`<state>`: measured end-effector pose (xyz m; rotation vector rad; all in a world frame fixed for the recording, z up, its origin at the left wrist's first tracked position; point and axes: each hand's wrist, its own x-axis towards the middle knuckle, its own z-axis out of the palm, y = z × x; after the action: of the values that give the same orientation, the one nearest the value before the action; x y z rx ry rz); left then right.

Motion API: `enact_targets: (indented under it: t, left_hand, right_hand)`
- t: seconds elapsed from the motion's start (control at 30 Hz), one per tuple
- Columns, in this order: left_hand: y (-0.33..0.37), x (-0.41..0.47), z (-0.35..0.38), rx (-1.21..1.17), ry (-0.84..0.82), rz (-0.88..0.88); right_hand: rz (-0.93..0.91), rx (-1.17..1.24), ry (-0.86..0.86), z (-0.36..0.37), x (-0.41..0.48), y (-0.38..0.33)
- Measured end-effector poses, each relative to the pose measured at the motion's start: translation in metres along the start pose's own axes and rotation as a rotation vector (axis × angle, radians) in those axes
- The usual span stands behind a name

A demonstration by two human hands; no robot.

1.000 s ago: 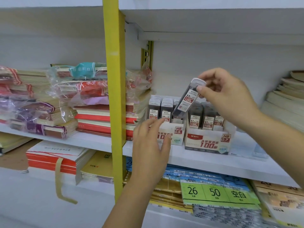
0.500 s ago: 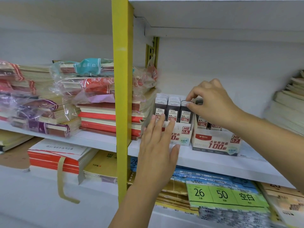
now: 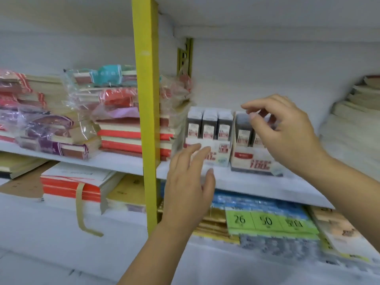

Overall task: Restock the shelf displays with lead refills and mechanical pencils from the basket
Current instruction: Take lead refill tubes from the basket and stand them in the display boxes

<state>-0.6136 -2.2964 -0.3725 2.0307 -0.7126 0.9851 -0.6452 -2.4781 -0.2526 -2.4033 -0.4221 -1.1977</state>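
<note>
Nearest, in the lower middle of the frame, the left hand (image 3: 188, 182) reaches up with fingers straight and slightly spread, holding nothing. Its fingertips lie over the front of the left display box (image 3: 220, 152), much as half a second ago, though blur hides whether they touch the card. Right of centre, the right hand (image 3: 287, 134) has lifted off the refills: half a second ago its fingertips pressed on a case in the left box, and a second ago it held that case in the air. Now its fingers are loosely curled, thumb and forefinger apart with nothing between them, in front of the right display box (image 3: 253, 161). On the shelf (image 3: 246, 182) behind, three lead refill cases (image 3: 209, 124) stand upright side by side in the left box's front row. The right box beside it holds darker cases (image 3: 242, 128). Further left, past the yellow upright (image 3: 146, 99), lie stacks of wrapped notebooks (image 3: 82, 112).
</note>
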Motion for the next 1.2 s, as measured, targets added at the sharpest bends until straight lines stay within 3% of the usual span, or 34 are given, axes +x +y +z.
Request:
enact_targets:
  t: [0.07, 0.1, 0.17, 0.3, 0.43, 0.53, 0.63, 0.77, 0.9, 1.2]
  left_hand:
    - [0.005, -0.019, -0.004, -0.013, 0.03, 0.065]
    - [0.006, -0.038, -0.002, -0.021, -0.062, 0.076]
    - [0.001, -0.088, 0.005, -0.055, -0.384, 0.017]
    - [-0.029, -0.208, 0.02, -0.113, -1.067, -0.292]
    - [-0.053, -0.296, 0.041, -0.142, -1.336, -0.596]
    - [-0.066, -0.343, 0.061, -0.123, -1.425, -0.679]
    - [-0.076, -0.373, 0.079, -0.132, -1.49, -0.786]
    - [-0.081, -0.405, 0.095, -0.166, -1.598, -0.919]
    - [-0.084, -0.418, 0.111, -0.13, -1.61, -0.837]
    - [-0.093, -0.431, 0.124, -0.003, -1.673, -0.652]
  right_hand:
    - [-0.005, 0.226, -0.029, -0.009, -0.036, -0.014]
    - [0.039, 0.316, -0.108, -0.01, -0.062, -0.016]
    - [0.17, 0.386, -0.329, -0.001, -0.118, -0.007]
    - [0.589, 0.356, -0.84, 0.051, -0.257, 0.034]
    - [0.947, 0.305, -1.088, 0.108, -0.396, 0.063]
    - [1.145, 0.264, -1.197, 0.133, -0.464, 0.07]
    - [1.277, 0.244, -1.078, 0.149, -0.5, 0.075]
    - [1.116, -0.019, -1.165, 0.17, -0.532, 0.075]
    - [1.002, -0.163, -1.183, 0.184, -0.549, 0.065]
    - [0.919, -0.049, -1.086, 0.193, -0.546, 0.076]
